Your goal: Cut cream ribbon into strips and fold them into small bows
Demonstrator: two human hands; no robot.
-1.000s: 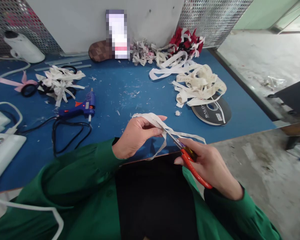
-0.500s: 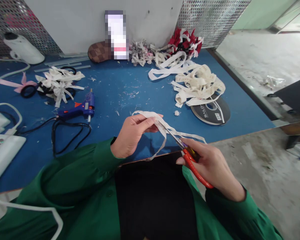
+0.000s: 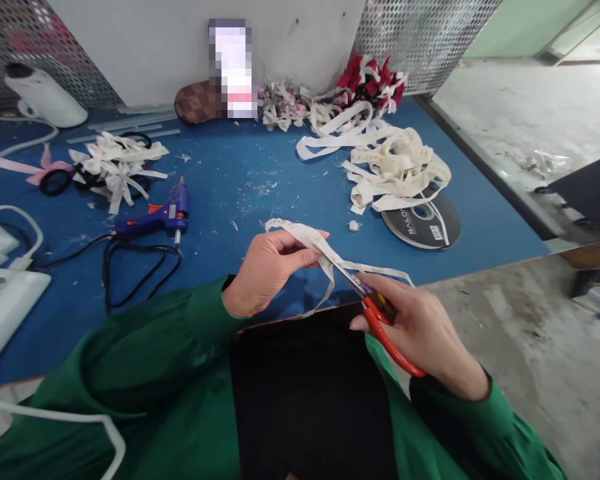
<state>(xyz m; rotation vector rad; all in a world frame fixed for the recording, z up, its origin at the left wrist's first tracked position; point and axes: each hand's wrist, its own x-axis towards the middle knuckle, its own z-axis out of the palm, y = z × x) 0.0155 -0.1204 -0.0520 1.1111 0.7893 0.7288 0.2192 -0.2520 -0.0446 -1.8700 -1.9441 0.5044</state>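
Blue table (image 3: 220,177) — left hand (image 3: 264,268) grips ribbon (image 3: 304,235) — scissors (image 3: 373,315) touching.

My one camera rides on my head and looks forward and down over the bench (image 3: 220,173) from its near edge. My left hand (image 3: 260,270) and right hand (image 3: 415,320) appear close, along that near edge. Nearest of all, my chest (image 3: 310,400) fills the view before the bench. Farther off come the grey panel (image 3: 150,47) behind the bench and the floor (image 3: 505,320) to its right.

Thumb (image 3: 304,259) of left hand (image 3: 260,275) now lower
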